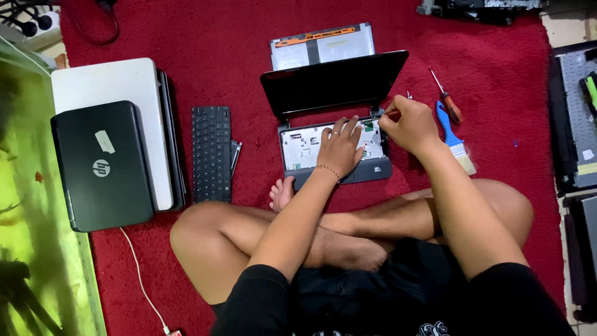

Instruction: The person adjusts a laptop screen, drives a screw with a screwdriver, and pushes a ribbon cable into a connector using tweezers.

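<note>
Head view, looking down on a person seated cross-legged on a red carpet (497, 56).

Item in hand: small black laptop (333, 124), lid open and tilted back, keyboard removed so the pale inner plate shows. It lies on the carpet just ahead of the crossed legs.

Left hand (340, 146): laid flat on the exposed inner plate, fingers (348, 127) spread and released, grasping nothing; a ring and a thin wrist bracelet show.

Right hand (407, 124): at the laptop's right hinge corner, fingers clenched round a thin tool (388, 112) whose tip points at the hinge; the kind of tool is too small to tell.

Nearby on the carpet:
- Loose black keyboard (211, 152), left of the laptop, well apart from it.
- Blue-handled paintbrush (454, 137), just beside the right forearm.
- Red-handled screwdriver (446, 96), touching or nearly touching the brush handle.
- Grey panel with an orange strip (323, 45), behind the laptop lid.
- Stack of closed laptops (112, 149) at far left: a black one on top of a white one, darker ones beneath.
- White cable (140, 274) running from that stack toward the lower edge.
- Further dismantled machines (575, 118) along the right edge, partly out of frame.
</note>
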